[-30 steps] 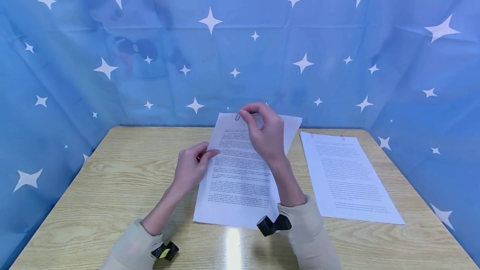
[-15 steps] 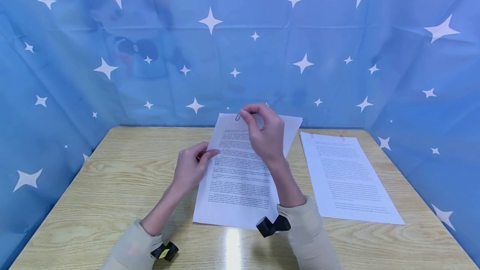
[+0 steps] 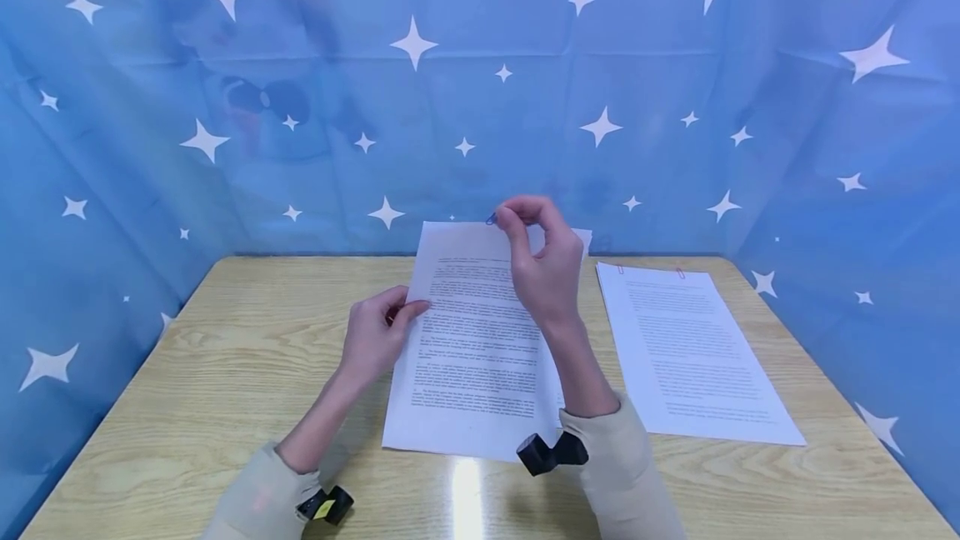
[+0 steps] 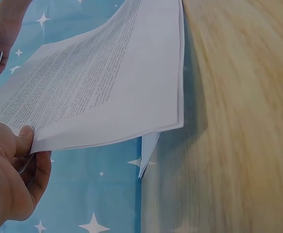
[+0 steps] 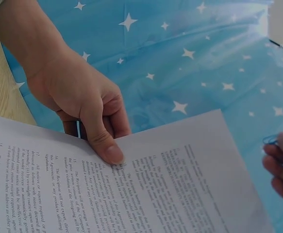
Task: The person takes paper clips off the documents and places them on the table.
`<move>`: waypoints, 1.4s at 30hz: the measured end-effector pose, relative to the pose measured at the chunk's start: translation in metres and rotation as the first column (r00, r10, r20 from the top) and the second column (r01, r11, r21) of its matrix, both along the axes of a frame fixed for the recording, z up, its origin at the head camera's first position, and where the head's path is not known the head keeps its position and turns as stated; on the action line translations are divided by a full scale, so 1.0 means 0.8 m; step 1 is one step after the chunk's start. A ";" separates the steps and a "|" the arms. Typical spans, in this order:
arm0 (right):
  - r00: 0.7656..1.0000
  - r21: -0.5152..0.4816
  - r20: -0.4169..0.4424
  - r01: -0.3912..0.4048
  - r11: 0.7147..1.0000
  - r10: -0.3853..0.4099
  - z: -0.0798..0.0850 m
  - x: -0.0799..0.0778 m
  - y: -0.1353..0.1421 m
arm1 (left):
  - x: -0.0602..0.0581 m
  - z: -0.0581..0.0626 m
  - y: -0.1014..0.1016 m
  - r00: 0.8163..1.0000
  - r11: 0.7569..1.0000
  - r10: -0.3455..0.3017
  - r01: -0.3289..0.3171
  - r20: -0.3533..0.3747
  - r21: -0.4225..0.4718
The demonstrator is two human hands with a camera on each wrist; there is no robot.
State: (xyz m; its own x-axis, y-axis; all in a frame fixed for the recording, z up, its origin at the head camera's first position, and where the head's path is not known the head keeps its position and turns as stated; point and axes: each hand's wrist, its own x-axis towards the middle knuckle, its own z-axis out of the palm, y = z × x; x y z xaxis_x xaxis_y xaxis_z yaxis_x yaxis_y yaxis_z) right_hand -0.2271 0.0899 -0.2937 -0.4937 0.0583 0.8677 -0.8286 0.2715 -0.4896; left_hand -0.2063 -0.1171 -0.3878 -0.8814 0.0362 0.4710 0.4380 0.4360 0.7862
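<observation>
My left hand [image 3: 377, 330] pinches the left edge of a stack of printed sheets [image 3: 472, 357] between thumb and fingers. The sheets are tilted up from the table, as the left wrist view shows. At their top edge my right hand [image 3: 546, 261] pinches a blue paper clip [image 3: 491, 218] between thumb and forefinger. In the right wrist view the clip [image 5: 270, 140] appears apart from the paper, beyond its edge. A sheet corner [image 3: 585, 238] sticks out behind the right hand. A thin sliver shows between the left hand's [image 5: 83, 92] fingers; I cannot tell what it is.
A second stack of printed sheets [image 3: 705, 357] lies flat on the wooden table [image 3: 262, 307] at the right, with two red paper clips [image 3: 681, 273] on its top edge. A blue curtain [image 3: 420, 107] with white stars hangs behind the table and along both sides.
The blue paper clip was on the top edge of the sheets; it has come off, moving up and right with my right hand. The sheets have shifted slightly left in the left hand.
</observation>
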 end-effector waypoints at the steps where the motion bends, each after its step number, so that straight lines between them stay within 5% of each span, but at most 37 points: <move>1: 1.000 0.004 0.000 0.000 1.000 0.000 0.000 0.001 0.001 | 0.000 0.000 0.000 1.000 1.000 0.001 -0.001 0.002 -0.002; 19: 0.997 0.070 0.063 -0.052 0.996 0.048 -0.009 0.007 0.036 | 0.000 0.001 -0.005 1.000 1.000 0.001 -0.001 0.026 0.016; 30: 0.990 0.087 0.144 -0.018 0.996 0.005 -0.020 0.009 0.068 | -0.001 0.002 -0.005 1.000 1.000 0.003 -0.003 0.025 0.014; 42: 0.981 0.221 0.174 0.045 0.974 -0.085 -0.040 0.006 0.098 | -0.001 0.003 -0.007 1.000 1.000 -0.002 0.001 0.030 0.027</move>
